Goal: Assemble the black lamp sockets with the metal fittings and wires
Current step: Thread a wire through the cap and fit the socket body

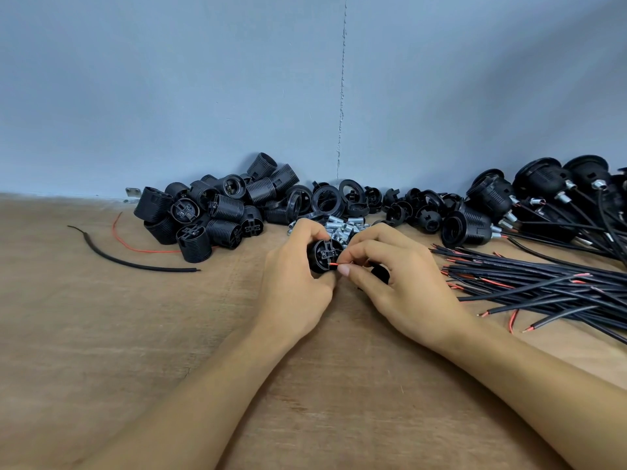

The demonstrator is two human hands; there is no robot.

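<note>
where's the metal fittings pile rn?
Head view, centre: the fittings lie just beyond the left hand and right hand, right of the socket pile.

Small assembly workshop, hand piecework. Evidence: bare plywood bench (135, 334) set against a plain blue-grey wall (169, 79), with parts kept in loose bulk heaps.

Landmark: pile of metal fittings (342, 227), mid-bench.
- Left of it: heap of black socket bodies (210, 212).
- Just behind it and to its right: black rings (407, 205).
- Far right of it: finished sockets (502, 198) with leads.
- Right of it, nearer me: bundle of cut wires (543, 279), red ends showing.
</note>
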